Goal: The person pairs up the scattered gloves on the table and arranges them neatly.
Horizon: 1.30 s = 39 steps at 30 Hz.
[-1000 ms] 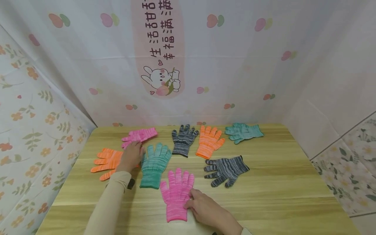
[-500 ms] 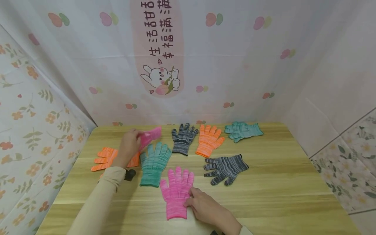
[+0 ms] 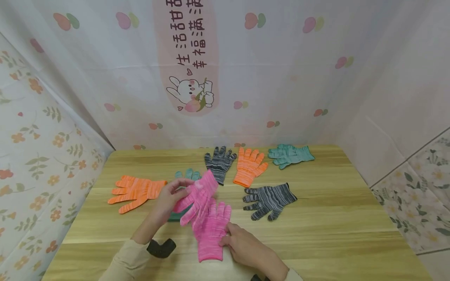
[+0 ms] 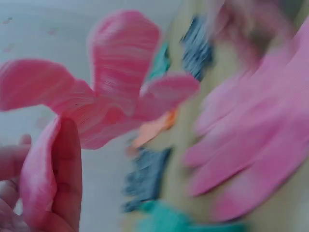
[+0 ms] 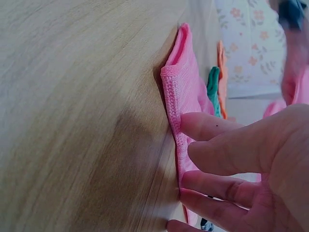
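Note:
In the head view, my left hand [image 3: 168, 203] holds up a pink knit glove [image 3: 207, 185] by one side, its fingers hanging down. The left wrist view shows the thumb and fingers pinching part of this glove [image 4: 123, 53]. Flat on the table lies a second pink glove [image 3: 211, 244], cuff toward me, its upper left overlapped by the raised one. My right hand [image 3: 246, 249] touches its right edge; in the right wrist view the fingertips rest along that edge near the cuff [image 5: 171, 87]. A teal glove [image 3: 190, 174] is mostly hidden behind the left hand and raised glove.
On the wooden table [image 3: 334, 234], an orange glove [image 3: 140, 191] lies at left. Along the back are a dark grey glove [image 3: 219, 164], another orange glove [image 3: 249, 168] and a teal glove [image 3: 291, 155]. A second grey glove [image 3: 270, 200] lies right of centre. A patterned curtain [image 3: 281, 78] stands behind.
My left hand has picked up the pink glove from the back left and carried it right and toward me, over the teal glove to the other pink one. The right hand stays put.

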Tool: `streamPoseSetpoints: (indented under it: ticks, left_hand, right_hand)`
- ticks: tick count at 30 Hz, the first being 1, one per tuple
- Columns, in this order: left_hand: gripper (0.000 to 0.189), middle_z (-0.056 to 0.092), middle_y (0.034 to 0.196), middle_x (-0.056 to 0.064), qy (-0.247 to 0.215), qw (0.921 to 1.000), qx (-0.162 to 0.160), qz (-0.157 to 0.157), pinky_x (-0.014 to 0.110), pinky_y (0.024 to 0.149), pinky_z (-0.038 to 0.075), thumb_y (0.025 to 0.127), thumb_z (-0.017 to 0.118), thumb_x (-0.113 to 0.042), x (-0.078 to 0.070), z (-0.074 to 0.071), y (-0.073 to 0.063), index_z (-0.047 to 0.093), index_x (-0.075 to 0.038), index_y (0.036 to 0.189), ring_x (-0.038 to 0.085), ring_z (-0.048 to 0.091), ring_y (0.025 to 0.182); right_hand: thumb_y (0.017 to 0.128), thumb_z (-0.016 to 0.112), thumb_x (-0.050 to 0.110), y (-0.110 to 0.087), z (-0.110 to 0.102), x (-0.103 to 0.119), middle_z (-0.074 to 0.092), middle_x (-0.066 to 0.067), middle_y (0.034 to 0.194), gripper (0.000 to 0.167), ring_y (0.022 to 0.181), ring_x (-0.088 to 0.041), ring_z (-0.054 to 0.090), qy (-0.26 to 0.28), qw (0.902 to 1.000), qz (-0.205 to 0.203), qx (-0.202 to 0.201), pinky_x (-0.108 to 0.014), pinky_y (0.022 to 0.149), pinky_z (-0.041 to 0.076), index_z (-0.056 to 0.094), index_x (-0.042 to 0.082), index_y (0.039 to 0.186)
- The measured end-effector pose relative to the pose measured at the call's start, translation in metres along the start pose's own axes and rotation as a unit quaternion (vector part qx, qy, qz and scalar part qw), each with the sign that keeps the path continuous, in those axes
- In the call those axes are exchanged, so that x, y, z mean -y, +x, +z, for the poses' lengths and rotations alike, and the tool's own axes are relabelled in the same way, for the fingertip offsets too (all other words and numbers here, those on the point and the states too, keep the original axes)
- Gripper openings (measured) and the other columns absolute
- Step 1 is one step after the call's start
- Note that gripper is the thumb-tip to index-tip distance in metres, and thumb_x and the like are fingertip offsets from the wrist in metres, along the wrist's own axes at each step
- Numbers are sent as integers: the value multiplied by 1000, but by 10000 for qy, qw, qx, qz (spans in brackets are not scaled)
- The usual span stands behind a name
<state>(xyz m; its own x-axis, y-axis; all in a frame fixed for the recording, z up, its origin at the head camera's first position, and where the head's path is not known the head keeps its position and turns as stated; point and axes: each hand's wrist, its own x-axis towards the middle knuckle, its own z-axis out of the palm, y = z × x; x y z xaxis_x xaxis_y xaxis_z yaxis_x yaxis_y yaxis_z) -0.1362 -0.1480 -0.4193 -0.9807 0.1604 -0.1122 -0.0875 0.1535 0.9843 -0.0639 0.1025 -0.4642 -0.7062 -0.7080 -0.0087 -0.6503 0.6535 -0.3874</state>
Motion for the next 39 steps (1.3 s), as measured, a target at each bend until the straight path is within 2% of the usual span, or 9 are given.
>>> streamPoseSetpoints:
  ticks: [3,7,14,19,23,28,35,37,39]
  left_hand:
    - [31,56,109,10,-36,9988,223,-445,23,71,49,90,55,-9,20,5,-16,55,0,120,11,55,90]
    - [36,60,107,16,673,9933,579,-743,26,74,49,91,53,-10,44,-2,-27,48,2,125,17,57,94]
    - [39,65,87,8,2230,9721,503,-522,26,62,48,90,58,-23,50,0,-10,51,1,121,16,60,76]
    - [43,61,79,2,3448,9359,500,-519,27,57,44,85,66,-31,38,17,11,57,-3,116,13,54,68]
    - [31,62,80,2,3843,9189,753,-475,26,58,44,81,68,-24,24,24,21,63,-5,104,13,54,70]
    - [9,62,78,1,3895,9145,1090,0,23,53,40,79,63,-14,-1,20,26,67,-10,87,10,49,64]
    - [8,53,73,1,3507,9281,1130,538,21,44,27,86,54,-11,-47,14,14,61,-13,82,10,32,49]
    - [11,51,73,1,3604,9247,970,759,22,47,29,86,53,-9,-56,12,11,61,-14,79,12,35,54]
    - [14,51,73,0,4074,9039,721,1090,26,53,33,85,53,-8,-64,12,8,60,-16,75,15,40,62]
  right_hand:
    - [89,58,11,1,0,0,44,6,86,22,76,-4,40,-24,10000,-1,21,-17,69,42,73,21,100]
    - [88,58,11,1,0,-1,43,5,85,22,76,-5,39,-105,9999,19,45,-17,68,41,73,22,100]
    - [88,58,11,-1,-2,-3,44,5,87,21,77,-5,40,-129,9999,62,25,-18,70,43,73,22,100]
    - [89,58,11,0,-1,-2,44,5,86,22,76,-3,41,24,10000,-35,14,-17,70,43,73,21,100]
    - [89,57,11,1,0,-1,45,6,87,22,77,-3,41,77,9999,-57,62,-17,71,43,73,21,101]
    - [89,57,11,1,0,-1,45,5,87,22,76,-4,40,26,10000,-55,44,-16,69,42,73,21,100]
    - [88,59,11,1,-1,-2,44,5,87,21,76,-4,39,-32,10000,-53,14,-16,69,41,73,21,99]
    - [88,59,11,0,-1,-2,44,5,87,21,76,-4,39,-24,10000,-57,10,-16,69,41,74,21,98]
    - [88,59,11,0,0,-2,45,5,87,21,76,-4,40,-18,10000,-70,2,-16,69,41,74,21,98]
